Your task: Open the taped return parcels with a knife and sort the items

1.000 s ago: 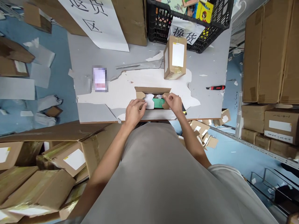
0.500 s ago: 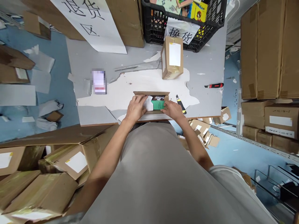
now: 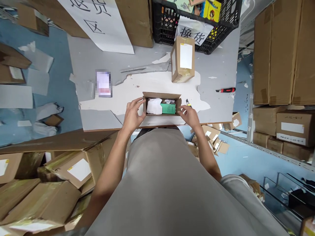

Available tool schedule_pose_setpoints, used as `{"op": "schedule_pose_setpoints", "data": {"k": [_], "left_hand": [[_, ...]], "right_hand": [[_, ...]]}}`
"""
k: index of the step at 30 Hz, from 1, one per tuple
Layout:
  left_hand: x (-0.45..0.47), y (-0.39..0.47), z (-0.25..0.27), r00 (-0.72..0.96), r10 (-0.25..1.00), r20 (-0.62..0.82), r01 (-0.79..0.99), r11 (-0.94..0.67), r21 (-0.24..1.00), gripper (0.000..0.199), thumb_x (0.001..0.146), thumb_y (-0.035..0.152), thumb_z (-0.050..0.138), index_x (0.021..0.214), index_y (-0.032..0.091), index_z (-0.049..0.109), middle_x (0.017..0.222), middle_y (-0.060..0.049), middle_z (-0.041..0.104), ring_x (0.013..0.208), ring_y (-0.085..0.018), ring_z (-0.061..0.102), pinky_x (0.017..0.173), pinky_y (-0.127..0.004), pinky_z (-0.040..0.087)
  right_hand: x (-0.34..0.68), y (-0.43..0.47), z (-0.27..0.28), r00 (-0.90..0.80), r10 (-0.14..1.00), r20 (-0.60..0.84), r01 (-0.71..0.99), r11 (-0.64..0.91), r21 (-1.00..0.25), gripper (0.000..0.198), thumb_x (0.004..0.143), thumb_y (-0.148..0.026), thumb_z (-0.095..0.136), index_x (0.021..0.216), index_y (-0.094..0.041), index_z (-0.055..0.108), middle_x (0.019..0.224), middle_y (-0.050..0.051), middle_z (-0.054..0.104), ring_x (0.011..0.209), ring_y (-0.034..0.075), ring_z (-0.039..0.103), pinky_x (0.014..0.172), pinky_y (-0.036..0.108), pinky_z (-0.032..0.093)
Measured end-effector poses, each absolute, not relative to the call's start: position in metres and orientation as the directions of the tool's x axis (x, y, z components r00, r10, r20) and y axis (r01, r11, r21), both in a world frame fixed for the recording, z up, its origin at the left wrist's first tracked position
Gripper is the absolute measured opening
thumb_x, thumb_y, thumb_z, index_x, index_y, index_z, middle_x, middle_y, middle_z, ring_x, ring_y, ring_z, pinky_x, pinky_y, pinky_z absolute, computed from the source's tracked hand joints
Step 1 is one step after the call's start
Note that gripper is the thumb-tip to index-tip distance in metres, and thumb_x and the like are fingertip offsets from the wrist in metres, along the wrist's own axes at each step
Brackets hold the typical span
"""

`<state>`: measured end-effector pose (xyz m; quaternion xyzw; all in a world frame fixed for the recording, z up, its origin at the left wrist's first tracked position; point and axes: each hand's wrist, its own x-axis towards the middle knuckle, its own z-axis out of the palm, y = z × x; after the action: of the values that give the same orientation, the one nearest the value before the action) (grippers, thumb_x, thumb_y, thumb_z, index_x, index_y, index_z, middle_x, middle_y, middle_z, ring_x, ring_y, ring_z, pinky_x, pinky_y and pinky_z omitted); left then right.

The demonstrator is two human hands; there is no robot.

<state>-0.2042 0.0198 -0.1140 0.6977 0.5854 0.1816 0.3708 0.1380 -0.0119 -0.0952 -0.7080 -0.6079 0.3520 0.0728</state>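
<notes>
An opened cardboard box (image 3: 162,96) stands near the front edge of the table. Inside it lie a green carton (image 3: 168,108) on the right and a crumpled white paper (image 3: 154,106) on the left. Something small and shiny, too small to name, shows behind the carton. My left hand (image 3: 134,114) is at the box's left end, thumb and fingers apart. At the right end is my right hand (image 3: 189,115), fingers curved and spread by the box wall. A yellow and black utility knife (image 3: 188,103) is partly hidden behind my right hand.
A taped carton (image 3: 182,60) stands before a black crate (image 3: 197,29) of colourful goods. A red utility knife (image 3: 226,90) lies at the table's right. A blurred-out phone-like item (image 3: 103,83) is at left. Stacked boxes (image 3: 44,203) fill the lower left.
Both hands have moved out from inside the box to its two ends. The white paper now shows more fully, and the box sits slightly to the right, its far flap more upright.
</notes>
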Motion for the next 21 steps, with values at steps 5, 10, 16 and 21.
{"op": "schedule_pose_setpoints", "data": {"k": [5, 10, 16, 21], "left_hand": [[-0.196, 0.021, -0.113, 0.263, 0.956, -0.130, 0.673, -0.085, 0.734, 0.057, 0.098, 0.026, 0.070, 0.155, 0.028, 0.068, 0.167, -0.010, 0.061, 0.147, -0.035, 0.057, 0.122, -0.056, 0.057], [-0.187, 0.023, -0.117, 0.291, 0.954, -0.067, 0.676, -0.156, 0.720, 0.053, 0.098, 0.023, 0.069, 0.151, 0.027, 0.070, 0.167, -0.011, 0.061, 0.148, -0.036, 0.057, 0.130, -0.059, 0.048], [-0.183, 0.022, -0.112, 0.312, 0.949, -0.047, 0.663, -0.182, 0.726, 0.052, 0.100, 0.025, 0.066, 0.152, 0.026, 0.069, 0.168, -0.010, 0.063, 0.149, -0.035, 0.057, 0.131, -0.059, 0.047], [-0.185, 0.022, -0.108, 0.286, 0.956, -0.068, 0.674, -0.150, 0.724, 0.050, 0.102, 0.025, 0.064, 0.152, 0.028, 0.069, 0.167, -0.009, 0.064, 0.150, -0.034, 0.057, 0.132, -0.058, 0.046]], "right_hand": [[0.109, 0.004, -0.073, -0.030, 0.929, -0.370, 0.878, -0.152, -0.454, 0.029, 0.110, -0.033, 0.067, 0.134, -0.025, 0.082, 0.117, 0.008, 0.081, 0.102, 0.026, 0.076, 0.096, 0.037, 0.058], [0.050, 0.043, -0.079, -0.128, 0.816, -0.563, 0.954, -0.054, -0.296, 0.029, 0.111, -0.030, 0.070, 0.135, -0.020, 0.082, 0.129, 0.015, 0.084, 0.125, 0.033, 0.077, 0.105, 0.040, 0.059], [0.010, 0.071, -0.112, -0.050, 0.702, -0.710, 0.986, -0.079, -0.148, 0.032, 0.104, -0.018, 0.080, 0.135, -0.008, 0.078, 0.143, 0.025, 0.079, 0.133, 0.032, 0.076, 0.108, 0.036, 0.060], [0.009, 0.064, -0.107, -0.046, 0.717, -0.696, 0.986, -0.080, -0.147, 0.017, 0.111, -0.012, 0.069, 0.124, -0.008, 0.079, 0.134, 0.022, 0.082, 0.125, 0.027, 0.079, 0.101, 0.032, 0.059]]}}
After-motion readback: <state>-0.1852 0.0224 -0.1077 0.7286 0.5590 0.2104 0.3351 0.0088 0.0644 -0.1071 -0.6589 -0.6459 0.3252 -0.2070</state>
